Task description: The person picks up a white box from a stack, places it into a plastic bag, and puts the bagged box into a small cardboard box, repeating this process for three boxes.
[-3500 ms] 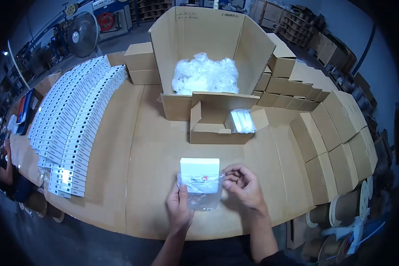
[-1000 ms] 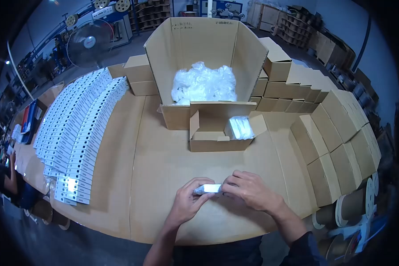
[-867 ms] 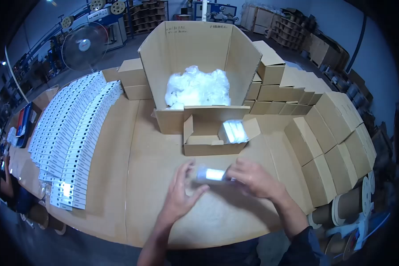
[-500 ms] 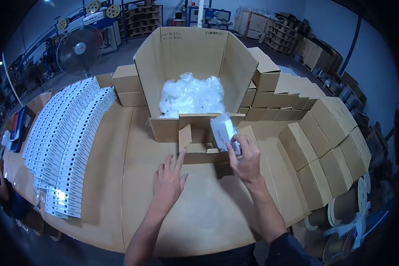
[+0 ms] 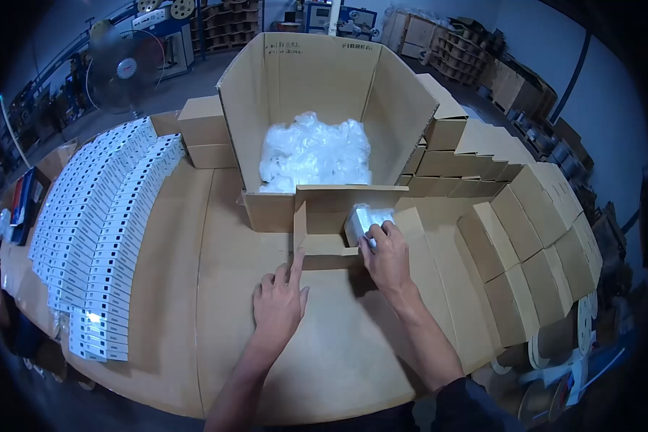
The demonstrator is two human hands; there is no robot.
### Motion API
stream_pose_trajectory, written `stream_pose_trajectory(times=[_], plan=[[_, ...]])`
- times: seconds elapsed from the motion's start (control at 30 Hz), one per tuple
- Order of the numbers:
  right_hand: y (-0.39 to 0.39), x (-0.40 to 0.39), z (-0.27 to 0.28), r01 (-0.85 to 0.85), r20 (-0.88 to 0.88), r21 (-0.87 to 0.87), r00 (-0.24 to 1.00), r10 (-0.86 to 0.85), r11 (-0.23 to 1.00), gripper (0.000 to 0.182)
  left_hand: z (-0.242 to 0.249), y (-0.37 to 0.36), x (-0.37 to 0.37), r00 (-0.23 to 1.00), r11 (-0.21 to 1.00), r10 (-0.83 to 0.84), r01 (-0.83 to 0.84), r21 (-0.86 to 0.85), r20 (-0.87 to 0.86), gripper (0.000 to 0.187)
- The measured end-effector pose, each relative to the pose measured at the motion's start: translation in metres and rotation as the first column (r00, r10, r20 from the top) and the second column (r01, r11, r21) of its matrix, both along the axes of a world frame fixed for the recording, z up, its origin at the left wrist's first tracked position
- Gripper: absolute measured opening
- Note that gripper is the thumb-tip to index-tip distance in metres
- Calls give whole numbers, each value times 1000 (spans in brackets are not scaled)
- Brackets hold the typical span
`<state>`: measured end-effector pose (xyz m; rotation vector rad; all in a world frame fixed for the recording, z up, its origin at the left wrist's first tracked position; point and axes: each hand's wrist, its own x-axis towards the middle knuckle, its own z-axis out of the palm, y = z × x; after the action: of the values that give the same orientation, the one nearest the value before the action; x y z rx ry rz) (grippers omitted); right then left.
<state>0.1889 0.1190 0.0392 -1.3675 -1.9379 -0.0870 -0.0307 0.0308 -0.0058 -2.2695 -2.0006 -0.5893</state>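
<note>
A small open cardboard box (image 5: 324, 261) stands mid-table, its back flap raised. My right hand (image 5: 389, 261) grips a plastic-wrapped white packet (image 5: 367, 219) from above, at the right end of this box. The packet's lower part is hidden behind the box's front wall and my fingers. My left hand (image 5: 279, 306) is open, its index finger stretched out to the box's front left corner by the upright side flap (image 5: 300, 223). Nothing is in this hand.
A large open carton (image 5: 324, 61) holding clear plastic bags (image 5: 313, 155) stands behind the small box. Rows of white labelled boxes (image 5: 108, 288) line the left side. Brown cardboard boxes (image 5: 533, 252) are stacked on the right. A fan (image 5: 126, 68) stands beyond the table.
My right hand has lowered the packet into the right end of the small box, from a tilted position above it. My left index finger stays at the box's left corner. The view has shifted slightly.
</note>
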Motion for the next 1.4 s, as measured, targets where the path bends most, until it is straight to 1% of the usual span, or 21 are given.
stream_pose_trajectory(times=[0.1,0.2,0.27,0.3,0.33,0.37,0.4,0.47,0.53,0.57,0.6,0.67,0.7,0.77,0.83,0.93,0.97,1.13,1.23,1.37,1.4], plan=[[5,-7,-9,58,71,-6,996,-57,998,12,5,-2,1,1000,1000,16,-16,-16,-19,92],[-2,-10,-4,82,81,-80,994,-75,993,9,10,-4,-1,1000,1000,-16,17,20,-23,90],[-3,-3,-17,89,73,19,993,-90,996,8,9,0,3,999,1000,-24,24,1,38,89],[-9,-4,-10,79,90,41,993,-82,996,13,8,-4,2,998,1000,0,1,-17,66,89],[-11,2,-17,140,140,-36,981,-133,990,19,8,-7,2,997,999,-5,8,-38,81,89],[-18,0,-11,143,174,-107,977,-123,984,22,11,-8,-2,996,999,3,2,-49,92,89],[-28,-2,-2,147,214,-176,971,-108,973,28,13,-17,-4,991,1000,12,-12,-1,133,88],[-40,2,-16,166,366,-64,921,-132,984,45,17,-51,-22,979,993,2,-26,116,204,83],[-56,-27,-4,115,252,12,961,-114,993,53,26,-82,-36,963,965,-40,-31,260,265,75],[-66,-41,2,104,198,46,974,-111,993,57,28,-102,-45,950,957,1,-92,276,312,70],[-75,-57,3,-37,161,-9,986,38,999,64,30,-127,-59,934,945,35,-146,291,355,65],[-99,-107,3,-336,101,-129,932,349,933,64,30,-173,-92,913,903,134,-272,331,384,53],[-114,-137,-1,-469,63,-180,872,486,865,64,27,-199,-113,903,866,204,-347,360,378,47],[-131,-188,-13,-686,121,-257,676,727,681,66,16,-235,-150,869,802,328,-464,378,371,47],[-155,-242,-6,-750,149,-379,528,836,541,67,14,-267,-185,815,733,469,-575,363,342,49],[-170,-309,-3,-863,178,-341,330,927,373,68,19,-289,-237,779,686,575,-626,370,252,54],[-175,-329,-1,-875,201,-315,316,927,367,68,21,-293,-251,779,700,595,-623,350,196,59],[-183,-404,0,-919,244,-201,289,926,339,65,26,-289,-294,812,759,578,-572,311,85,65],[-181,-425,-4,-916,319,-199,276,907,349,62,13,-285,-307,839,785,527,-542,300,137,65],[-178,-431,-6,-910,324,-211,279,904,357,57,3,-282,-313,851,783,498,-525,334,168,60],[-178,-432,-5,-908,320,-212,283,904,360,56,8,-280,-310,853,764,497,-518,385,161,54]])
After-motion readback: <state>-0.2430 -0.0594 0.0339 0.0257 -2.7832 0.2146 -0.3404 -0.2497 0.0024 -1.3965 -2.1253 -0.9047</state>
